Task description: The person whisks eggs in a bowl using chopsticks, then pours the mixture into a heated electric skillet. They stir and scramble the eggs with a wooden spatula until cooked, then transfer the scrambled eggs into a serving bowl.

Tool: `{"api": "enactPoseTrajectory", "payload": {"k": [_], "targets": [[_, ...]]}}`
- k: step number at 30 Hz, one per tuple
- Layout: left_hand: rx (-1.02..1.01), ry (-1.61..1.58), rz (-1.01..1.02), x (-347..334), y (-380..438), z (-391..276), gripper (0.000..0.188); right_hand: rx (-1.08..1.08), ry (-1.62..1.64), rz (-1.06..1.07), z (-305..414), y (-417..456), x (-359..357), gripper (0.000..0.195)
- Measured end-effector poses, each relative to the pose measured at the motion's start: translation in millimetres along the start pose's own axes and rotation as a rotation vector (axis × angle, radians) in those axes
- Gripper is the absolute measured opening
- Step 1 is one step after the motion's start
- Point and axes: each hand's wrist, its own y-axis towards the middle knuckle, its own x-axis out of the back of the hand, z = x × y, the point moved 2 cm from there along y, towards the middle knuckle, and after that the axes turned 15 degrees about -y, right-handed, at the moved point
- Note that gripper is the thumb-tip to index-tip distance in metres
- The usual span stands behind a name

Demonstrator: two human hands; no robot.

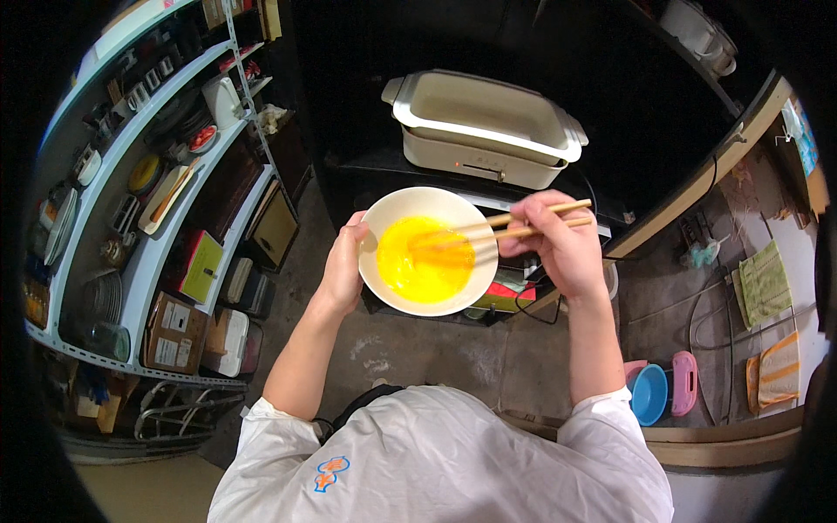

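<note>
A white bowl [369,274] of beaten egg [418,281] is in front of my chest, tipped a little so that its inside shows. My left hand [343,265] grips it at the left, thumb near the rim and the other fingers hidden beneath. In my right hand [556,242] is a pair of wooden chopsticks [569,214]. Their lower ends reach into the yellow egg and are blurred. Beyond the bowl stands a cream electric cooker [484,160] with a long rectangular pan [480,111], its small red light lit; neither hand touches it.
A metal shelving unit [140,274] with dishes, boxes and a white pitcher [223,101] rises along the left. The cooker rests on a black stand [366,163]. Right of me, beyond a wooden frame [703,167], are a blue basin [649,394] and hanging towels [765,284]. A dark cable [556,312] loops below my right hand.
</note>
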Motion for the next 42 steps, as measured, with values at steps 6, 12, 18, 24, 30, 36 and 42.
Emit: {"api": "enactPoseTrajectory", "payload": {"k": [6, 12, 18, 24, 30, 36, 42], "targets": [[-0.011, -0.037, 0.011, 1.9, -1.3, 0.0, 0.05, -0.019, 0.015, 0.062, 2.2, -2.3, -6.4, 0.022], [-0.025, 0.095, -0.014, 5.5, -0.5, 2.9, 0.06, -0.018, 0.062, 0.077, 1.4, -3.4, -8.2, 0.022], [-0.013, 0.051, 0.004, 9.4, -0.3, 4.0, 0.06, -0.031, 0.016, 0.053, 1.6, -4.7, -4.6, 0.02], [-0.024, 0.044, -0.016, 5.5, 0.1, -1.1, 0.06, -0.009, -0.031, 0.038, 4.0, -9.6, 10.3, 0.02], [-0.012, 0.034, -0.054, 3.3, -1.5, -7.9, 0.053, -0.007, -0.092, 0.008, 4.3, -15.4, 21.6, 0.021], [0.003, 0.046, -0.045, 3.4, 1.2, -8.5, 0.056, -0.006, -0.114, -0.023, 14.9, -19.1, 21.1, 0.021], [0.036, 0.048, -0.09, -1.8, 0.5, -11.0, 0.055, -0.024, -0.127, 0.022, 16.4, -20.4, 24.3, 0.022]]}}
